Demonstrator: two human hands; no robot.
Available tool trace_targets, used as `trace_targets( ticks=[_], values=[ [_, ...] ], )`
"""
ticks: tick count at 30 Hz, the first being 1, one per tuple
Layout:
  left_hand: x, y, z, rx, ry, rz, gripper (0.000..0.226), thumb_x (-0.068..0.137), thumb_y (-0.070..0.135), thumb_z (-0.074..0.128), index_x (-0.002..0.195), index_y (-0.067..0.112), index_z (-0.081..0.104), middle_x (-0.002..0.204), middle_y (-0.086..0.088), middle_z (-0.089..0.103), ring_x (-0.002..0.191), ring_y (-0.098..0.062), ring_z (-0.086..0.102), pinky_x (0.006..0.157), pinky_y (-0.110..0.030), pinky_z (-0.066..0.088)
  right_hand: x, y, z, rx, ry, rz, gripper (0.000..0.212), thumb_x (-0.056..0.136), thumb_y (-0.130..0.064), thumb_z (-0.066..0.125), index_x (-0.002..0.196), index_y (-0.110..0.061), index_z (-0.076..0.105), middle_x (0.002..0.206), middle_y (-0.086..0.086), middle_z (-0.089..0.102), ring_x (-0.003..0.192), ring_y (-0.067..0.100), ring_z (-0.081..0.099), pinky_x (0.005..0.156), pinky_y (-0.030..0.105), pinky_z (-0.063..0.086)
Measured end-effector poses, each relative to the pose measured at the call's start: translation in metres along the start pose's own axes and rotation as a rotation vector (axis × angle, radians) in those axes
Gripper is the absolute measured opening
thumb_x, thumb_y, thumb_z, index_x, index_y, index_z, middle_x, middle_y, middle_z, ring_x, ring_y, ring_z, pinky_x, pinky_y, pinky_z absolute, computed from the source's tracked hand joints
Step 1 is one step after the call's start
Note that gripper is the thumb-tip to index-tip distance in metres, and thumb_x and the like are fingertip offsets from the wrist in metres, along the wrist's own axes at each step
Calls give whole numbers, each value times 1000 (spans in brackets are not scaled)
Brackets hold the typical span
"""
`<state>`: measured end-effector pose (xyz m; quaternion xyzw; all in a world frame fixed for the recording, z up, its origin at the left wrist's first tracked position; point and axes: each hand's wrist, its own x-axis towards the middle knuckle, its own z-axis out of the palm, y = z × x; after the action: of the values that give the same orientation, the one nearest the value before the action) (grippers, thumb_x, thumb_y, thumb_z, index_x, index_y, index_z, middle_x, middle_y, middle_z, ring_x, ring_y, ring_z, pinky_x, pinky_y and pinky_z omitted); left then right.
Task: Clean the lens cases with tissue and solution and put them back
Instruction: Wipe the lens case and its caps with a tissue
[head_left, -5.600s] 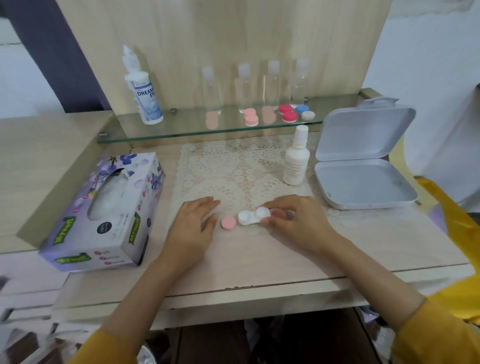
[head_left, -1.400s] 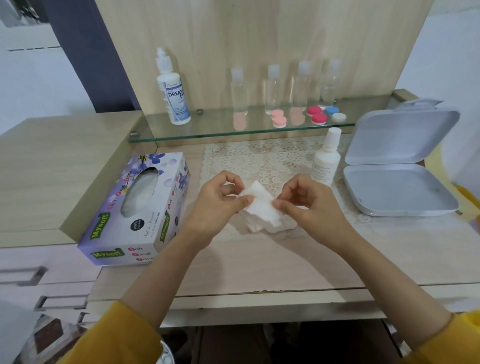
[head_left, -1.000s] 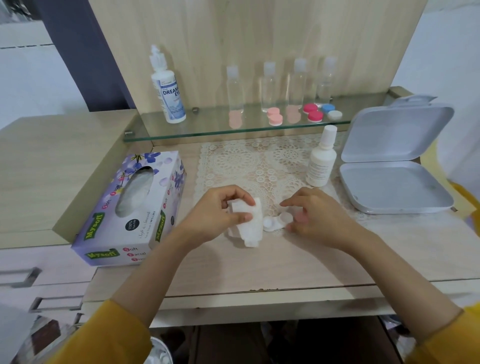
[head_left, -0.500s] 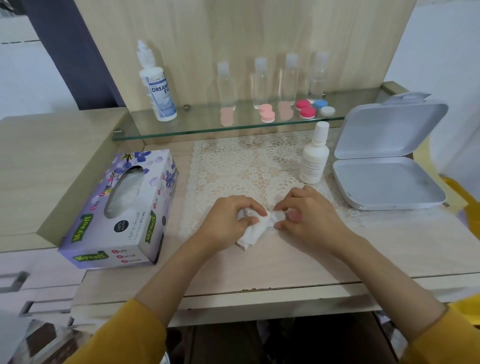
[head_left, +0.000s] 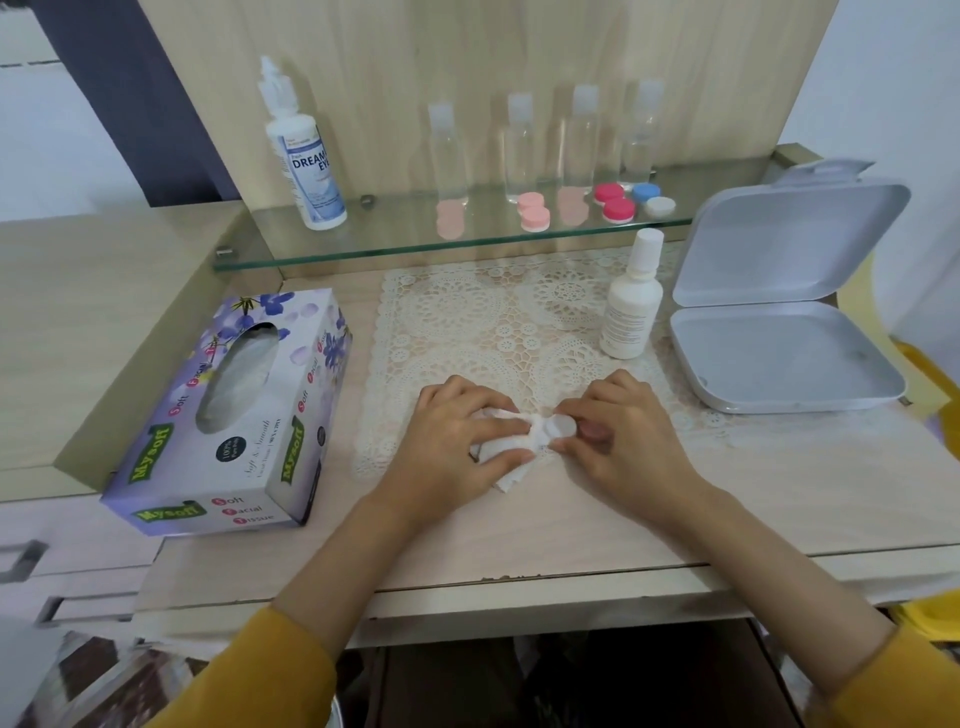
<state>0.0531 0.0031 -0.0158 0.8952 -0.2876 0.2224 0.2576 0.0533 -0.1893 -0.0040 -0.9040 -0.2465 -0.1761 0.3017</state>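
A white lens case (head_left: 560, 427) lies on the lace mat (head_left: 498, 322) near the table's front. My right hand (head_left: 618, 431) pinches its right end against the mat. My left hand (head_left: 457, 441) is closed on a crumpled white tissue (head_left: 506, 457) and presses it into the case's left cup. A small white solution bottle (head_left: 631, 306) stands upright behind my right hand. Other lens cases rest on the glass shelf (head_left: 363, 244): a pink one (head_left: 535, 210), a red one (head_left: 615, 202), and a blue-and-white one (head_left: 653, 199).
A tissue box (head_left: 228, 415) lies to the left of the mat. An open grey case (head_left: 779, 343) sits at the right. On the shelf stand a large solution bottle (head_left: 306, 156) and several clear bottles (head_left: 519, 145). The table's front edge is close below my wrists.
The tissue was unfolded between both hands, then went into my left hand alone. Both hands lowered to the mat, and the tissue now presses into the case that my right hand holds.
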Motion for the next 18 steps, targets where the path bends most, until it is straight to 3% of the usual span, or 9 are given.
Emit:
trace_targets(
  ticks=[5,9,12,18],
  values=[
    [1,-4,3,-15,4,19,20,77,33,60,81,21,74,88,5,62,84,-12,44,70,-30,38,-1,2,3,0,24,-27,22,74,-31,57,69,-12,66,59,-3,48,65,15,38,57,33,36],
    [2,-1,4,9,62,18,16,76,28,59,75,17,71,85,11,46,78,-10,43,71,-23,32,-1,4,5,-6,20,-23,22,73,-30,56,67,-11,64,59,-1,48,65,16,39,57,34,39],
    [0,2,4,89,83,57,12,78,26,59,77,17,68,82,2,55,77,-12,45,74,-24,30,-1,5,6,2,21,-15,12,69,-19,63,66,-8,64,59,0,48,65,16,39,57,34,39],
    [0,1,4,173,44,108,20,83,27,56,88,16,72,88,-5,61,82,-14,44,72,-26,32,-1,7,4,47,30,-38,17,72,-21,62,65,-6,63,58,1,45,66,14,34,60,29,32]
  ],
)
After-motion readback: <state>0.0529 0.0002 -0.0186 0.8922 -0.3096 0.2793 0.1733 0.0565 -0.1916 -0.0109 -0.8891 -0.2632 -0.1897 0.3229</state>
